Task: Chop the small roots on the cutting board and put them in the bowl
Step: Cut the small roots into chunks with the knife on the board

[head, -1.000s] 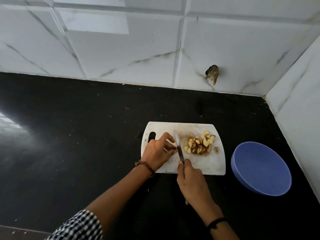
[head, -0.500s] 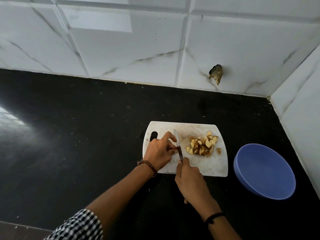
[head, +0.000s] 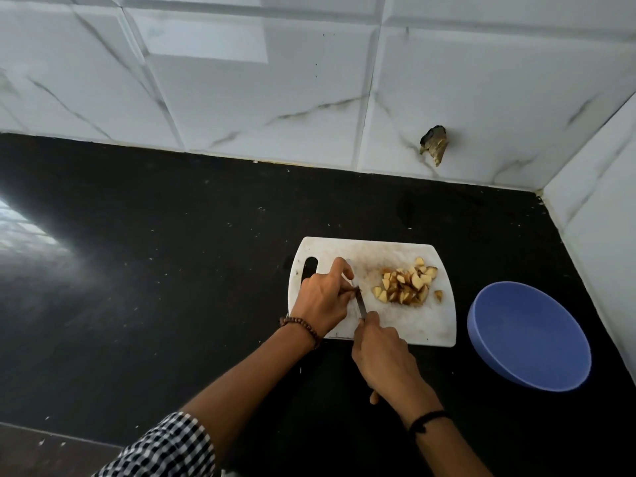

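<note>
Knife [head: 360, 303] coming down on a small root at the left of the cutting board [head: 406, 327].
The right hand [head: 382, 356] is clenching the knife handle. The blade, lifted higher a second ago, is now pressing down just beside the fingertips of the left hand [head: 323, 301], which is pinching the root, largely hidden beneath them, so another cut is being finished. The chopped pieces [head: 406, 285] are lying unmoved on the board's right half, and the bowl [head: 530, 339] beside it is holding nothing visible.

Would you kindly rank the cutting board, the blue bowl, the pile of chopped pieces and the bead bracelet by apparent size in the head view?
1. cutting board
2. blue bowl, somewhat smaller
3. pile of chopped pieces
4. bead bracelet, smallest
</note>
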A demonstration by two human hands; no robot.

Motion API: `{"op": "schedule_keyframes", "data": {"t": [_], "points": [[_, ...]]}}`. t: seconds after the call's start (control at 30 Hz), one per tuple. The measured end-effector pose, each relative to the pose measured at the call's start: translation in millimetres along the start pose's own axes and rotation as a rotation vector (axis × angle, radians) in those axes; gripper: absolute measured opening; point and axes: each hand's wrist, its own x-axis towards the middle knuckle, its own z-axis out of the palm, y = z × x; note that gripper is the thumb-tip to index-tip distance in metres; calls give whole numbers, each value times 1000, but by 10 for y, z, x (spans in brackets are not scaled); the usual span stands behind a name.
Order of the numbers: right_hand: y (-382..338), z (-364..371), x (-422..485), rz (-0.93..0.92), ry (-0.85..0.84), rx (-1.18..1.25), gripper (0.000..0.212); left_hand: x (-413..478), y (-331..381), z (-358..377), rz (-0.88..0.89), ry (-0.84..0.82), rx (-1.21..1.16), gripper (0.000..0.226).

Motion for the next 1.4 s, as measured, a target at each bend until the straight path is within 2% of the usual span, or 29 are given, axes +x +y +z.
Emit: {"op": "schedule_keyframes", "data": {"t": [0.27, 0.4, 0.63, 1.0, 1.3, 1.4], "points": [[111, -66, -162, 38, -72, -17, 23, 23, 38, 8, -72, 38, 1, 27], [225, -101, -242, 63, -127, 8, 28, 62, 50, 28, -92, 13, 91, 26], [258, -135, -347, 71, -109, 1, 29, 63, 73, 80, -116, 11, 170, 22], [282, -244, -471, 80, -124, -13, 36, 155, 132, 41, -225, -12, 135, 15], [294, -282, -508, 106, -11, 266, 30, 126, 100, -9, -104, -135, 73, 10], [307, -295, -483, 83, 17, 290, 23, 105, 41, -24, -79, -168, 5, 18]]}}
